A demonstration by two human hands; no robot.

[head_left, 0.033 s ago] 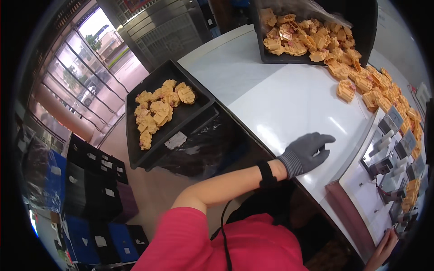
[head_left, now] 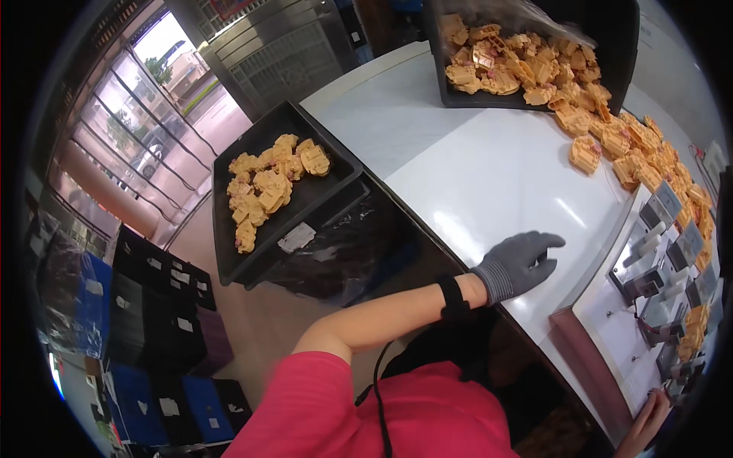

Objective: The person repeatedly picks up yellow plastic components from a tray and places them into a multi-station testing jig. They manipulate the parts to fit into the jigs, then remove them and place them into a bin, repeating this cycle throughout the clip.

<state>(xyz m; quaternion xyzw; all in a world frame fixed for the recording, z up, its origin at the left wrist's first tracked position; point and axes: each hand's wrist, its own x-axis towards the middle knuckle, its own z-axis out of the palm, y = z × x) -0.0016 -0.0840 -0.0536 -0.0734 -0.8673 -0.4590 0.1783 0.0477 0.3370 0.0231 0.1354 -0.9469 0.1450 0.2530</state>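
My left hand (head_left: 521,266), in a grey knit glove, hovers over or rests on the white tabletop (head_left: 450,198); contact cannot be told. Its thumb and fingers are curved and apart, with nothing between them. At the lower right, my bare right hand (head_left: 647,421) reaches to the near end of a metal fixture (head_left: 649,286) with clamps. The fingers lie close together, their tips partly hidden at the fixture, so what they grip is unclear. Just beyond that hand, an orange moulded plastic part (head_left: 693,333) sits in the fixture.
Loose orange plastic parts (head_left: 630,145) spill from a tipped black bin (head_left: 538,103) along the table's right side. A black tray (head_left: 336,164) with more parts stands left of the table. Black and blue crates (head_left: 160,313) are stacked on the floor at left, near a barred window.
My left hand has shifted slightly down, and its fingers have curled a little more. My right hand remains at the fixture with hardly any movement.
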